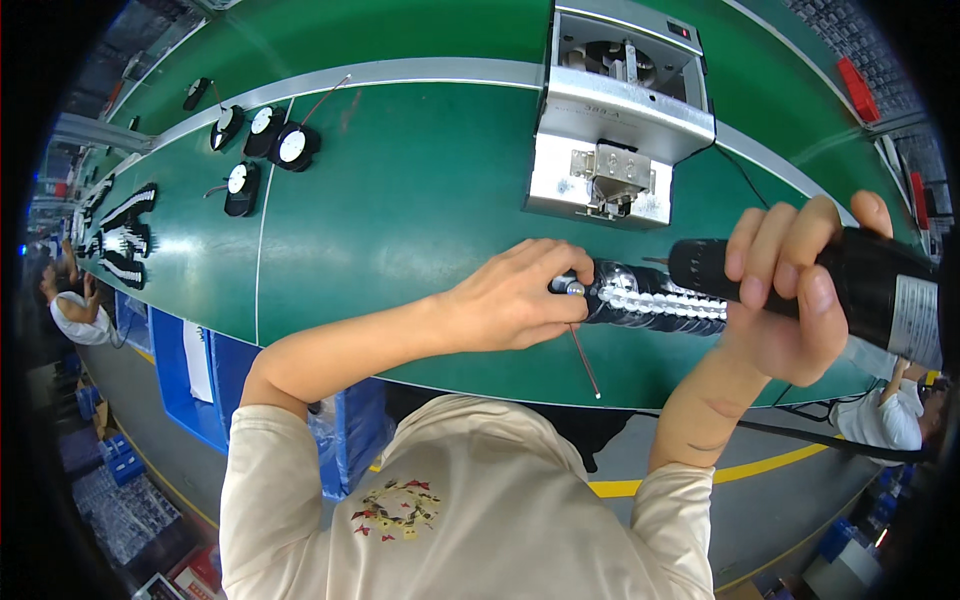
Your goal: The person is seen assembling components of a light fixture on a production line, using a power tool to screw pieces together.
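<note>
Smooth green table [420, 190], boxy metal machine [625, 115] far right, right hand [795, 275] gripping black cylindrical tool [880, 275], left hand [515, 297] pinching left end of glossy black part [655, 317] with white beaded strips at near side, thin reddish wire [585, 361].

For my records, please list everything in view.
Bench: one, green, middle
Machine: one, silver, bench's far side
Round parts: five, black, mostly white-faced, far left
Striped parts: several, black and white, bench's left end
Striped row: one, black and white, near side
Wired part: one, black, row's left end
Tool: one, black, in right hand
Bins: several, blue, below bench
Co-workers: two, white tops, left and right edges
Background items: many, mixed, around edges
Shirt: one, beige, lower middle
Left hand: one, bare, on wired part
Right hand: one, bare, around tool
</note>
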Motion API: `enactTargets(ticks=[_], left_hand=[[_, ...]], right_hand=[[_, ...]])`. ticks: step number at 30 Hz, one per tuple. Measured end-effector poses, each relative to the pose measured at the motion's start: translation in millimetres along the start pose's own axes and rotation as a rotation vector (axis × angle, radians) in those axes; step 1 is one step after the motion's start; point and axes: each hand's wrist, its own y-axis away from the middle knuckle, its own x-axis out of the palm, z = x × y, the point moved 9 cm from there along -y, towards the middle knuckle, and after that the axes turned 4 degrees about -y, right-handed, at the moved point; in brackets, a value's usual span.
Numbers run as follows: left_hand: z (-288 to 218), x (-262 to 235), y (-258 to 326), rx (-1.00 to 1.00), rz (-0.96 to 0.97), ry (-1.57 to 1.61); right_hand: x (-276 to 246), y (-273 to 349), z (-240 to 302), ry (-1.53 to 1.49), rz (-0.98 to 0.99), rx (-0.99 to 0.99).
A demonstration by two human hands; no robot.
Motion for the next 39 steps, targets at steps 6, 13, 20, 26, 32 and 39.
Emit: enactTargets(ticks=[6,13,20,26,32,39], left_hand=[[0.1,-9.2,1.4,0.085,-0.003,-0.020],[6.9,-12.9,10.3,0.078,-0.031,0.038],[10.1,-14.7,14.4,0.083,-0.105,0.054],[14.1,-10.2,17.0,0.048,-0.079,0.087],[12.5,-10.4,14.7,0.048,-0.057,0.065],[12.7,-13.4,12.5,0.043,-0.047,0.058]], right_hand=[[8.2,-24.6,-19.0,-0.042,-0.230,-0.005],[10.6,-34.1,-44.4,0.091,-0.284,0.062],[22.3,-39.1,-53.4,0.120,-0.221,0.142],[33.7,8.0,-31.7,-0.062,-0.214,0.137],[35.1,22.3,-40.7,-0.026,-0.265,0.151],[45.1,24.4,-50.9,0.051,-0.285,0.187]])
